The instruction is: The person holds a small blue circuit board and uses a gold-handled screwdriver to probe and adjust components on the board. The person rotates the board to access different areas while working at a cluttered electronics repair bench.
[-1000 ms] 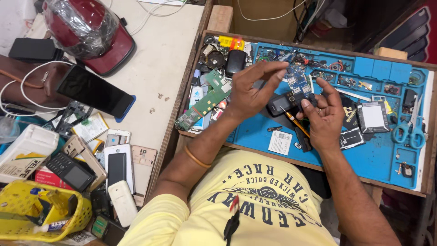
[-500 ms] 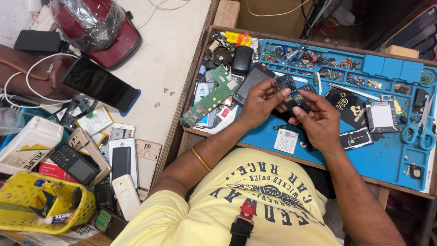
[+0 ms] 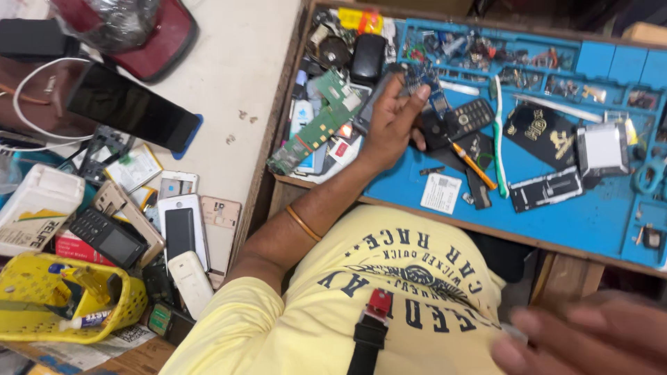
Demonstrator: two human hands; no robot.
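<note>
My left hand rests on the blue work mat, fingers loosely apart and pointing away from me. It lies over a dark slim phone and touches a black phone shell. A black keypad phone lies just right of the fingertips. An orange-handled tool and a white toothbrush lie beside it. My right hand is blurred at the lower right, close to the camera and off the mat, with its fingers stretched out.
A green circuit board lies at the mat's left end. Parts compartments run along the far edge, and blue scissors lie at the right. On the left table are a black smartphone, several phones and a yellow basket.
My right hand has left the mat and dropped to the lower right, near the camera. The black keypad phone now lies on the mat. The left hand has stayed beside it.
</note>
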